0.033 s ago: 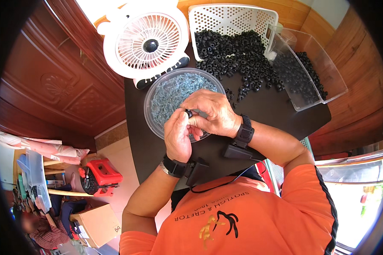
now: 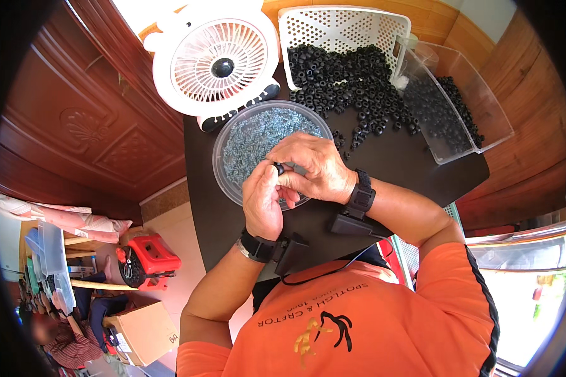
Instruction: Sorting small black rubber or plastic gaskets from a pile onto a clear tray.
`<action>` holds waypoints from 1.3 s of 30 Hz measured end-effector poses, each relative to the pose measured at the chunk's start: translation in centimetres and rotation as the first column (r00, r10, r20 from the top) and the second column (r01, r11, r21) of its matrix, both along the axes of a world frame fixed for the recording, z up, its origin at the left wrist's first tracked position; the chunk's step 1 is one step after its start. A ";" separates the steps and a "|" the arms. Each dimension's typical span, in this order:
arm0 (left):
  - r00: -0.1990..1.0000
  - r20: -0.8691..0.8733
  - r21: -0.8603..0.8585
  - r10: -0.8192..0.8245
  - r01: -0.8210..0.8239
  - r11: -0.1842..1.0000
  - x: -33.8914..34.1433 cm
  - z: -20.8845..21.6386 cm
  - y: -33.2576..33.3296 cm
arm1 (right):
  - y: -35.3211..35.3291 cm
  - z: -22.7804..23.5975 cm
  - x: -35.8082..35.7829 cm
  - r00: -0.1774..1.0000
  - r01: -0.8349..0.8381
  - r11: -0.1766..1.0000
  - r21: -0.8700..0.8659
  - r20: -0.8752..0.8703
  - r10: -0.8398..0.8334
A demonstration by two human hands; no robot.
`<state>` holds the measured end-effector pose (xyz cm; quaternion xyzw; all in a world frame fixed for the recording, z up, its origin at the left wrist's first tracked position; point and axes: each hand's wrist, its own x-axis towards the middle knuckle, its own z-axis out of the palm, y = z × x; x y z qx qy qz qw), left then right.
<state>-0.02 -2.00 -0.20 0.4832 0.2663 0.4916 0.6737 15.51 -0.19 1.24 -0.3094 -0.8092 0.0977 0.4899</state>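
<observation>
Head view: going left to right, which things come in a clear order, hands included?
Red plastic item, left hand, small black piece, right hand, clear plastic bin.

A dark counter (image 2: 399, 157) carries a white fan (image 2: 222, 67), a round tub (image 2: 218, 161), a white basket (image 2: 352, 26), loose black pieces (image 2: 377, 118) and a clear bin (image 2: 487, 113).

orange short-sleeved shirt (image 2: 390, 320) | black sleeve trim (image 2: 484, 283) | black wrist straps (image 2: 362, 192) | black cable (image 2: 299, 283)

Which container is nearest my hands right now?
The round tub of small bluish pieces; the white basket and the rectangular clear bin, both with black pieces, sit farther off.
</observation>
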 end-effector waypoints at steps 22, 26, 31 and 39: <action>0.979 0.201 -0.049 0.047 -0.037 0.998 0.7 -1.6 1.6 | 0.6 0.2 0.1 0.999 0.043 0.993 -0.113 0.005 -0.043; 0.996 0.088 -0.039 0.001 0.003 0.999 0.9 -0.7 1.4 | 0.9 0.2 0.7 0.990 0.123 0.991 0.048 0.061 -0.126; 0.998 -0.045 -0.029 0.035 -0.037 0.999 0.4 -0.2 0.8 | 0.6 0.3 0.3 0.998 0.057 0.998 0.013 0.040 -0.058; 0.997 -0.050 -0.053 0.056 -0.059 0.997 0.4 -0.1 0.5 | 0.3 -0.2 -0.3 0.998 0.044 0.998 0.044 0.038 -0.046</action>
